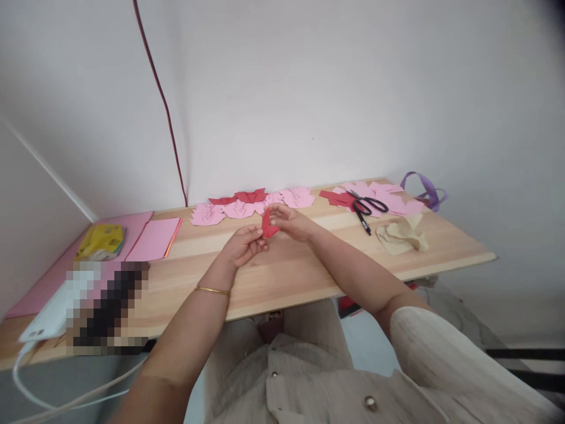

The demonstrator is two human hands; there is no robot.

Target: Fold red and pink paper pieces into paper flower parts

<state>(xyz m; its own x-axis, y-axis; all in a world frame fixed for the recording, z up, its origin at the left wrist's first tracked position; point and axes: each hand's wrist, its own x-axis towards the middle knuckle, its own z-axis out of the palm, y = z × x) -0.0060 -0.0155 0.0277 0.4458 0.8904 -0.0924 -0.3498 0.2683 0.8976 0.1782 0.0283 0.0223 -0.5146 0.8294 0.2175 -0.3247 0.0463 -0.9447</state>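
Over the middle of the table, a small folded piece of red paper [268, 227] is held up between my two hands. My left hand [243, 244] pinches its lower left edge between thumb and fingers. From the upper right, my right hand [291, 221] grips it too, fingers curled round its right side. Just behind the hands lies a row of folded pink paper pieces [241, 209] with cut slits. On top of that row rest folded red paper pieces [251, 195].
At right are black-handled scissors [373, 203], a black pen [362, 219], red strips [335, 198], pink pieces [408, 206], crumpled tan paper [402, 237] and purple ribbon [426, 191]. At left lie pink sheets [154, 238], a yellow packet [101, 240] and a white device [57, 312] with cables.
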